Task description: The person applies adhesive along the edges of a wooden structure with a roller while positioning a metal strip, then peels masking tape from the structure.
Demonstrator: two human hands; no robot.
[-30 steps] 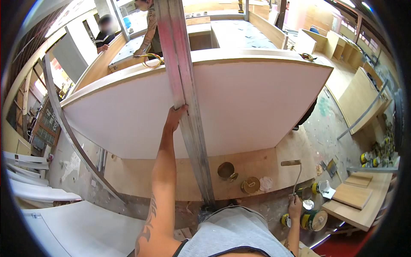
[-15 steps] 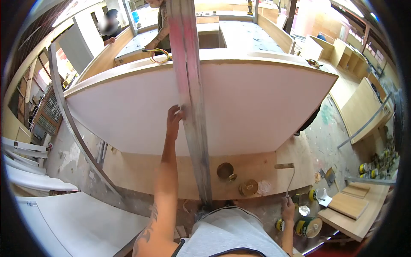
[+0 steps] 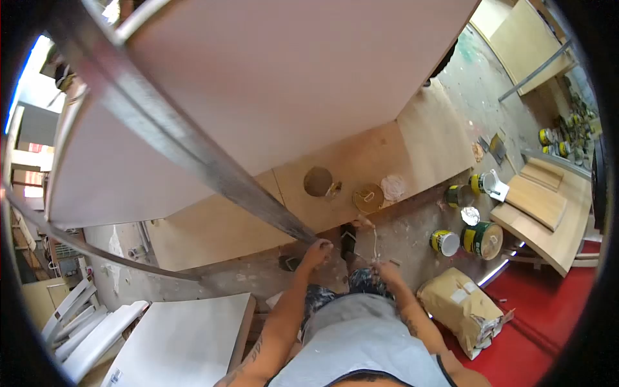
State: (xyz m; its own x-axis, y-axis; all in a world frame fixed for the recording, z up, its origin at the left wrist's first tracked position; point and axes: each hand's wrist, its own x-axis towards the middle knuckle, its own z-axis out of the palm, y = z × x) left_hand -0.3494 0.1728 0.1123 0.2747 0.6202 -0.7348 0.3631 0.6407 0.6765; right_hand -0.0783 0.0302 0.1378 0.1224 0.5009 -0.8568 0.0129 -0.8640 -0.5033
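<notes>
Held in the right hand [image 3: 388, 273], closed around the grip end: a paint roller [image 3: 375, 240], low over the concrete floor [image 3: 406, 235] by the near edge of a wooden board [image 3: 219, 238]. Points away from the grey shirt [image 3: 361, 329], long axis running nearly straight up the view from the fingers. Turns sideways at the far end, into a short sleeve [image 3: 362, 222] lying crosswise, to the left of the wire.

Looks thin and pale along the wire, tan on the sleeve — too small and blurred to tell any paint on it.

Curled beside the lower end of a metal post [image 3: 213, 169]: the left hand [image 3: 317, 253]. Cannot tell whether gripping or only touching.

On the board, a round brown tin [image 3: 318, 182], contents unclear, and a lidded tin [image 3: 368, 198] next to a crumpled white cloth [image 3: 393, 187]. On the floor to the right, a yellow-labelled tin [image 3: 445, 242], whitish inside — and just beside it a larger green tin [image 3: 482, 240], tan on top. Below these, a crumpled paper bag [image 3: 459, 306].
</notes>
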